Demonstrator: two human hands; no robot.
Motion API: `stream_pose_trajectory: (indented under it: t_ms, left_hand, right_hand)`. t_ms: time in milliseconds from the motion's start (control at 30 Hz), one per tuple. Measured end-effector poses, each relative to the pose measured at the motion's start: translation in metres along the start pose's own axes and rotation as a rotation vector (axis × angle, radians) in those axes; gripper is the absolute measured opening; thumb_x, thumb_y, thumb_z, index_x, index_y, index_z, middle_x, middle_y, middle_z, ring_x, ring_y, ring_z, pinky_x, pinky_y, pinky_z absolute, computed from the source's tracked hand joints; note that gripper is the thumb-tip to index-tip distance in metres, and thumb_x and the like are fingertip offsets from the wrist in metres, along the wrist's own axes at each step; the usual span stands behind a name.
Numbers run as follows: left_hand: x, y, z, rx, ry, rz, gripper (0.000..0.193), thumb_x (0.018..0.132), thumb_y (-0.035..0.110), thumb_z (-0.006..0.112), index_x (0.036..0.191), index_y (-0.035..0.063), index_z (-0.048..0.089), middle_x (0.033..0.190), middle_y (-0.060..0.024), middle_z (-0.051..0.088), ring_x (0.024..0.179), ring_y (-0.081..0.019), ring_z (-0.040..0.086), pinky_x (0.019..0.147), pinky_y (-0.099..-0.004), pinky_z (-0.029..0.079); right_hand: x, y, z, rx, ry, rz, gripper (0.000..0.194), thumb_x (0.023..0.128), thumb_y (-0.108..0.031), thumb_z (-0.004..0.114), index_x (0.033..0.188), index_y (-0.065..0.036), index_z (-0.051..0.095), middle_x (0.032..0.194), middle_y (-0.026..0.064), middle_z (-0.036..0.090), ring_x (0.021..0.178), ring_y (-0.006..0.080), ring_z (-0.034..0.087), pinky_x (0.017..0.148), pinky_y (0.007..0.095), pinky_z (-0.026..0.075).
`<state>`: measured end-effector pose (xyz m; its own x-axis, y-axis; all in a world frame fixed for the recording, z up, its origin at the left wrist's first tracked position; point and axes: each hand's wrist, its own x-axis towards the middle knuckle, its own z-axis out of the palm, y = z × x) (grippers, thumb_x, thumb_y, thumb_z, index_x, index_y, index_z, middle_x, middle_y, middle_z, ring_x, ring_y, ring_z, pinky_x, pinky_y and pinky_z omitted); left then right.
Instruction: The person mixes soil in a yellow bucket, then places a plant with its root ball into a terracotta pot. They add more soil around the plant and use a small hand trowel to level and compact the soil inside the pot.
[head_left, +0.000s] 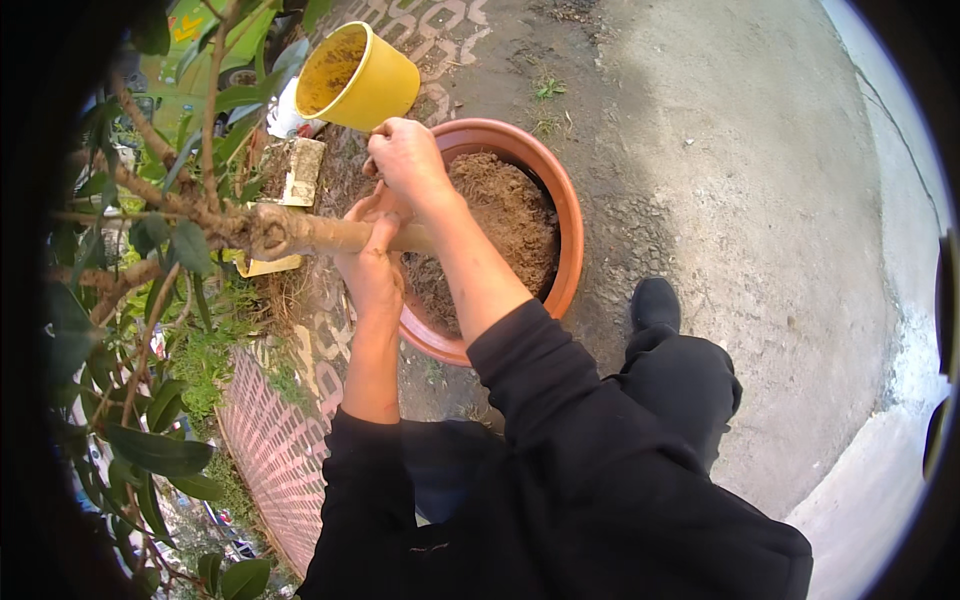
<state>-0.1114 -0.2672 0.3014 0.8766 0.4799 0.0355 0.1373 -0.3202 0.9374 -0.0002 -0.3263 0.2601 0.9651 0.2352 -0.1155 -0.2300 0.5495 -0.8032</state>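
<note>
A small tree's trunk (319, 231) rises from a round terracotta-coloured pot (568, 217), which holds crumbly brown soil (499, 202). My left hand (373, 274) is around the trunk, its thumb across the near side and its fingers showing beyond it. Just past those fingers, my right hand (409, 157) hangs with its fingers curled. Whether anything small is between them is hidden. My right forearm crosses over the pot and covers the base of the trunk.
A soil-stained yellow bucket (390, 84) lies tilted behind the pot. Near it are a dirty rectangular block-like container (304, 172) and a white object (283, 116). Leafy branches (154, 442) spread along the left. Patterned paving (274, 442) and concrete (757, 187) flank the pot.
</note>
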Motion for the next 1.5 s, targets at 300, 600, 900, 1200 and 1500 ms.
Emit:
stream_pose_trajectory:
  t_ms: [300,600,900,1200,1500]
  left_hand:
    - [-0.008,0.004,-0.003,-0.053,-0.015,-0.073,0.040,0.078,-0.007,0.065,0.117,-0.0040,0.053,0.098,-0.0084,0.060,0.092,-0.0157,0.059,0.086,-0.0287,0.047]
    - [-0.004,-0.002,-0.009,-0.070,-0.078,0.020,0.031,0.078,-0.005,0.064,0.108,-0.0047,0.058,0.103,-0.0092,0.061,0.090,-0.0199,0.063,0.082,-0.0321,0.051]
    - [-0.014,0.007,-0.006,-0.114,-0.075,0.060,0.032,0.079,-0.003,0.065,0.111,-0.0043,0.057,0.096,-0.0085,0.062,0.091,-0.0179,0.063,0.082,-0.0306,0.049]
    - [-0.048,-0.017,0.001,0.036,0.148,0.116,0.046,0.081,0.009,0.074,0.119,-0.0002,0.051,0.098,-0.0049,0.058,0.093,-0.0155,0.057,0.084,-0.0318,0.046]
    - [-0.057,-0.040,-0.017,0.029,0.081,0.061,0.049,0.083,0.009,0.072,0.125,-0.0007,0.050,0.103,-0.0059,0.060,0.095,-0.0166,0.059,0.087,-0.0319,0.047]
  right_hand:
    - [0.035,0.017,-0.004,-0.367,-0.242,0.096,0.028,0.078,-0.023,0.061,0.092,-0.001,0.072,0.095,0.0227,0.067,0.095,0.0353,0.065,0.085,0.0421,0.049]
    - [0.039,0.008,0.000,-1.182,-0.659,-0.273,0.025,0.078,-0.019,0.065,0.097,-0.005,0.074,0.097,0.0198,0.069,0.090,0.0337,0.067,0.077,0.0410,0.052]
    - [0.013,-0.013,-0.038,-0.952,-0.630,-0.342,0.037,0.083,-0.015,0.060,0.115,0.001,0.065,0.104,0.0209,0.068,0.098,0.0253,0.066,0.085,0.0386,0.050]
    - [0.000,-0.031,-0.090,-0.607,-0.534,-0.091,0.035,0.082,-0.001,0.048,0.111,0.004,0.067,0.102,0.0212,0.069,0.098,0.0303,0.066,0.089,0.0360,0.050]
    - [-0.022,-0.049,-0.071,-0.469,-0.677,-0.095,0.037,0.091,-0.029,0.062,0.109,0.003,0.067,0.089,0.0084,0.070,0.083,0.0146,0.063,0.078,0.0297,0.050]
